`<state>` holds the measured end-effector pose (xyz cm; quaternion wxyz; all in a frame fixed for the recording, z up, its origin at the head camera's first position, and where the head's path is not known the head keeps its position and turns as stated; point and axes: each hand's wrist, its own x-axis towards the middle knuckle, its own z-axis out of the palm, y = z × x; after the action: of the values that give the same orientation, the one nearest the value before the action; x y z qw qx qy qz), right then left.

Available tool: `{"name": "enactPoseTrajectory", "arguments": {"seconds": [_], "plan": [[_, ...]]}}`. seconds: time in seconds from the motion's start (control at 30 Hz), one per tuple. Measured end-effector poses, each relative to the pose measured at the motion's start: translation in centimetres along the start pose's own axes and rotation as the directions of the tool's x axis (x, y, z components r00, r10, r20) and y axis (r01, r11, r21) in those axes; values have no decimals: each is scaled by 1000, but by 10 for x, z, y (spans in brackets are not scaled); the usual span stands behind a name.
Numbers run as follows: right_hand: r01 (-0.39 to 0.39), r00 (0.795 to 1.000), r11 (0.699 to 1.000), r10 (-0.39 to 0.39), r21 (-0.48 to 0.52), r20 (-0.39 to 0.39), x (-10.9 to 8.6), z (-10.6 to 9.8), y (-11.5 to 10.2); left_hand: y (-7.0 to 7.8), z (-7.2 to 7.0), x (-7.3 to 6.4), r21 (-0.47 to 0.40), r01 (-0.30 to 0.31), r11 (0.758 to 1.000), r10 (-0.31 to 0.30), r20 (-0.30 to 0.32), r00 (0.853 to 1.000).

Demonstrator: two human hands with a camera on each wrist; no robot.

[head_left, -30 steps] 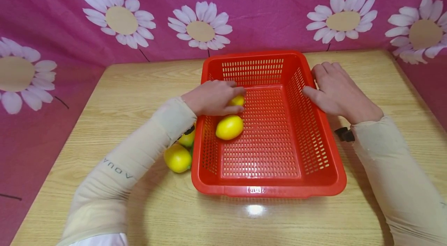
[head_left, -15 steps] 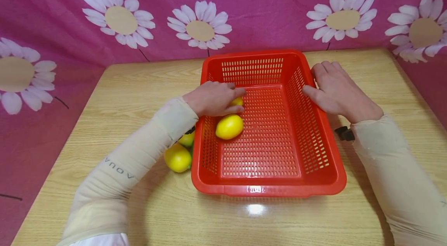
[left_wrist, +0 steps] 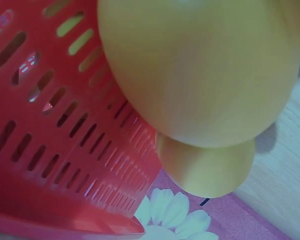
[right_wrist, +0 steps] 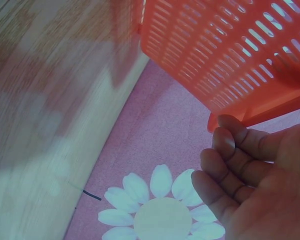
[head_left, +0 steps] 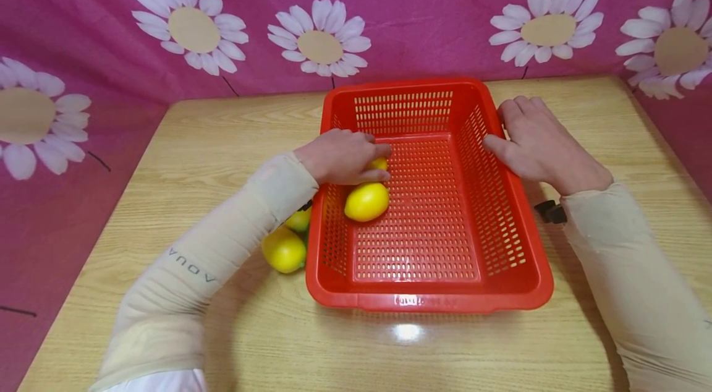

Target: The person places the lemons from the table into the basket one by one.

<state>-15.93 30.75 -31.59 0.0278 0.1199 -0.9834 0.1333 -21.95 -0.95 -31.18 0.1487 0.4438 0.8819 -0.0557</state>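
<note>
A red plastic basket (head_left: pixel 428 302) with slotted walls stands on the wooden table. Inside, by its left wall, my left hand (head_left: pixel 345 157) holds a lemon (head_left: pixel 379 164), largely hidden beneath the palm and fingers. A second lemon (head_left: pixel 367 202) lies on the basket floor just in front of the thumb. At the opposite side my right hand (head_left: pixel 536 148) grips the rim, thumb on the inner side and fingers outside. The right wrist view shows those fingers (right_wrist: pixel 225 175) bent slightly near the rim. The left hand is out of sight in the left wrist view.
Outside the basket's left wall, more lemons (head_left: pixel 284 250) lie on the table (head_left: pixel 233 126), partly behind the left forearm. One lemon (left_wrist: pixel 200 70) fills much of the left wrist view. A pink cloth (head_left: pixel 417 8) with white flowers hangs behind the table.
The left hand has shifted very slightly, and the lemon under it is a little more covered. The right hand and the basket stay in place.
</note>
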Motion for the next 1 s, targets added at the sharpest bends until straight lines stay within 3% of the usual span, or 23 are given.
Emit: {"name": "enactPoseTrajectory", "arguments": {"seconds": [1.0], "plan": [[-27, 999, 1000, 27, 11, 41, 0, -3, -2, -2, -8, -6, -84, -28, 996, 22, -67, 997]]}}
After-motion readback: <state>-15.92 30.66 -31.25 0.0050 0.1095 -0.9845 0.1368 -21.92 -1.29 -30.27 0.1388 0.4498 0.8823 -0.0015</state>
